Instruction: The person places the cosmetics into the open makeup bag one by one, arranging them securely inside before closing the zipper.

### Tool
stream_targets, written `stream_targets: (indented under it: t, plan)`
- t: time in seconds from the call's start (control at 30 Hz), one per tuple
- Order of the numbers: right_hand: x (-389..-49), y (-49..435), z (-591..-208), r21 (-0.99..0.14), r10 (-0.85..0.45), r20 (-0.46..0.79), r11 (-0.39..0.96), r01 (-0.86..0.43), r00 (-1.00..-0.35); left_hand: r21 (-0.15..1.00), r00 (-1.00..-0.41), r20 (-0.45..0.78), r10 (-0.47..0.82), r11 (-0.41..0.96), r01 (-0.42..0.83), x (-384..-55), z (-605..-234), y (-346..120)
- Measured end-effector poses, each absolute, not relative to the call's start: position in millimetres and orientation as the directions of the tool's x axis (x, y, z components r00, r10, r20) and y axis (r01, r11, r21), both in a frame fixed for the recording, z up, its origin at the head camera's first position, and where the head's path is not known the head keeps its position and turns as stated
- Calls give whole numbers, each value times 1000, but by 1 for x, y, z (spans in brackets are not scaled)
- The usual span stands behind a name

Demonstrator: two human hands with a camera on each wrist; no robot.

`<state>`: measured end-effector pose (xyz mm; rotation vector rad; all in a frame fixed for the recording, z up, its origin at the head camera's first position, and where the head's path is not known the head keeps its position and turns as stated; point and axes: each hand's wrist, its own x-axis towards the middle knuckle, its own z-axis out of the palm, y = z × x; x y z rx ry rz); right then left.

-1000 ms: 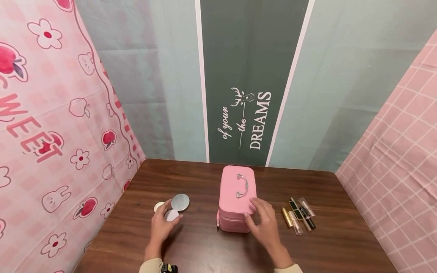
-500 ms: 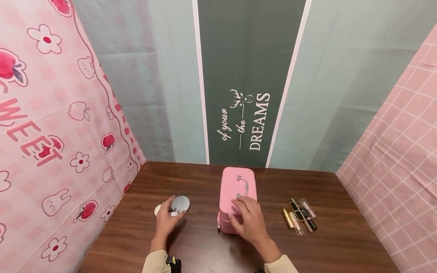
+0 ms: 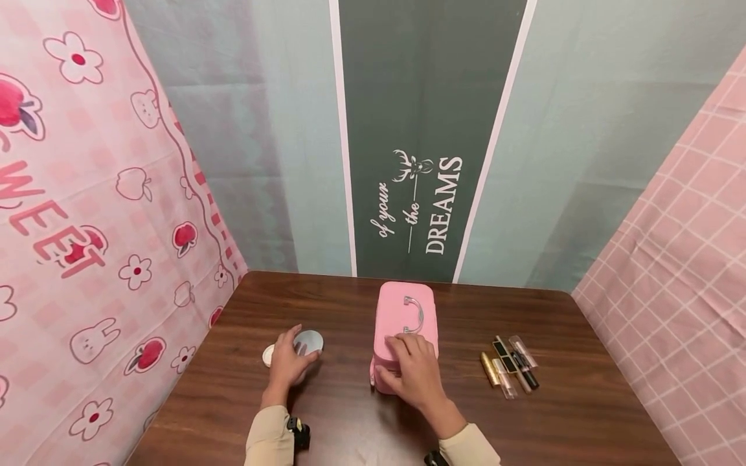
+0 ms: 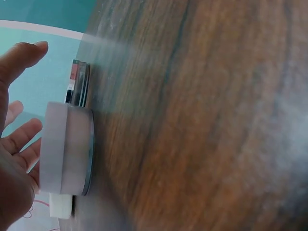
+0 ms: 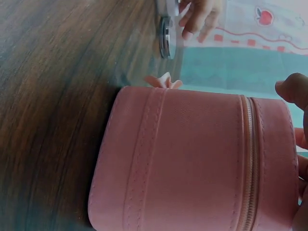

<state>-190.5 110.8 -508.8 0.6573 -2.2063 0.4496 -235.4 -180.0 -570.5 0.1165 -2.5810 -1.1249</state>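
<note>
My left hand (image 3: 288,361) hovers over a round jar with a pale lid (image 4: 54,149), its fingers spread and loosely bent. The left wrist view shows the thumb well away from the jar; whether the other fingers touch it I cannot tell. Beyond the jar lies a flat, round, shiny silver piece (image 3: 313,340), and a small white round item (image 3: 268,355) sits to its left. My right hand (image 3: 415,372) rests on the front of the lid of a pink zippered case (image 3: 393,317), fingers relaxed. The case stands upright with its zipper (image 5: 249,168) closed.
Right of the case lies a group of slim cosmetics, with a gold tube (image 3: 489,369), a dark palette (image 3: 504,357) and clear-capped tubes (image 3: 522,353). A silver handle (image 3: 416,314) tops the case. Fabric hangings (image 3: 280,162) border the wooden table (image 3: 344,427).
My left hand has shifted slightly right and now covers the jar in the head view. My right hand has slid left across the case lid, from its right edge to its front.
</note>
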Motion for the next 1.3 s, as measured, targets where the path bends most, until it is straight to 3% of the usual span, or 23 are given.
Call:
stream_targets:
  t: [0.6,0.77,0.97,1.3]
  plan:
    - [-197,103,-519,-66,-260,794,862,-503,-549,557,-976,138,-170,828,-66,-250,-573,-182]
    - [-198,102,-520,-68,-256,794,864,-500,-551,524,-969,181,-168,850,-50,-249,-573,-180]
    - [-197,102,-520,-60,-260,797,864,-499,-546,528,-967,173,-187,846,-69,-247,-569,-177]
    - [-201,109,-516,-94,-237,851,809,-580,-469,582,-967,121,-222,805,-112,-247,-568,-175]
